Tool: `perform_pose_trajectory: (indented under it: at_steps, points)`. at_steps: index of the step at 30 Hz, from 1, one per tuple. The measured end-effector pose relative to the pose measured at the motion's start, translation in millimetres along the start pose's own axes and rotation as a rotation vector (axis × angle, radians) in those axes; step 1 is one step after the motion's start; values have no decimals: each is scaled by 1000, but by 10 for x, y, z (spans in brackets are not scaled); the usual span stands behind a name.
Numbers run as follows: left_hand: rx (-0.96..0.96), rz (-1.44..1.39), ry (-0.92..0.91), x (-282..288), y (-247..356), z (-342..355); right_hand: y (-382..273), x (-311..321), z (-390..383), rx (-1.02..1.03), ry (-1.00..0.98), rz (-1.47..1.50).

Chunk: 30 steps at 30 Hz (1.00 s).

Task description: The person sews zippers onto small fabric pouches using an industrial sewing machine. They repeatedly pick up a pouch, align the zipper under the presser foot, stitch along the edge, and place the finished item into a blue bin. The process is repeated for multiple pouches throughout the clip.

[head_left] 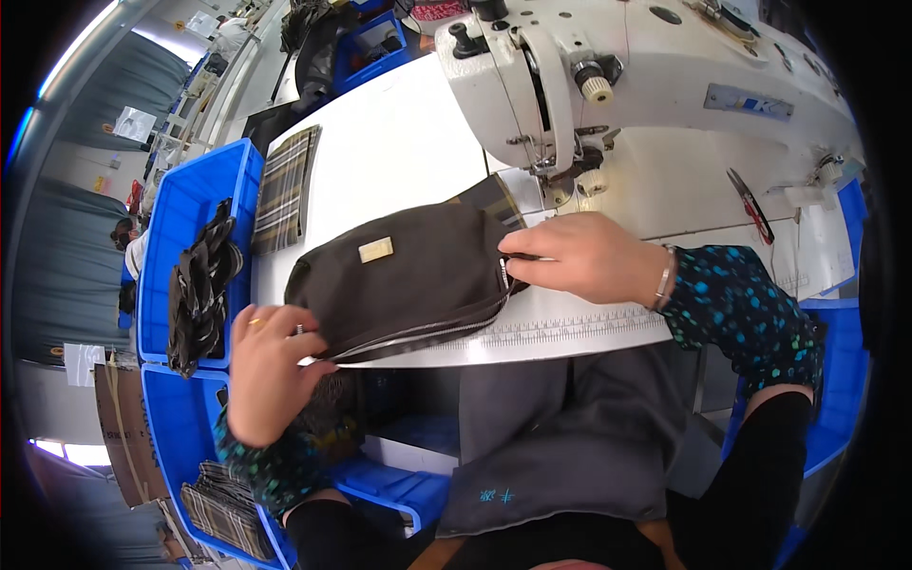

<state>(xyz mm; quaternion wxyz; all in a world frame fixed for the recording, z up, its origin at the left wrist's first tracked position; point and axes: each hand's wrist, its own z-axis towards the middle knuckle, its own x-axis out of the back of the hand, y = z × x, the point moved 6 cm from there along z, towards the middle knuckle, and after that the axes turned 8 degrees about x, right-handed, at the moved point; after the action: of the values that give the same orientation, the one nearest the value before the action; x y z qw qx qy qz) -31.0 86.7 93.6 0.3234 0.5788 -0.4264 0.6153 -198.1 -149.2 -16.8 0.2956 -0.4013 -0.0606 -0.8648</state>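
Note:
A dark brown zippered pouch [404, 285] lies on the white table at its front edge, with a small beige label [376, 250] on its upper face. Along its near side runs a light-edged zipper [423, 332]. My left hand [271, 370] pinches the pouch's near left corner, at one end of the zipper. At the other end, my right hand [594, 256] grips the right corner between thumb and fingers. From behind the pouch a piece of plaid cloth [494, 198] sticks out, close to the sewing machine's needle area.
A white sewing machine [608, 85] stands at the back right. Red-handled snips [750, 204] lie to its right. Folded plaid cloth [285, 185] rests at the left. Blue bins [204, 166] with dark pieces and plaid cloth line the left side. A ruler strip [579, 323] runs along the front edge.

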Motion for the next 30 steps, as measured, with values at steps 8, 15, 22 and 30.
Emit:
perform_pose_trajectory:
  at_steps: [8,15,22,30]
  points:
    - [-154,-310,347,-573,677,1219,-87,-320,-240,78,-113,-180]
    - [-183,-178,-39,-871,1097,1798,-309,-199,-267,106,-144,-274]
    - [-183,-207,2,-937,969,1794,-331,-229,-241,96,-170,-296]
    - [-124,31,97,-673,883,1693,-332,-231,-252,79,-189,-308]
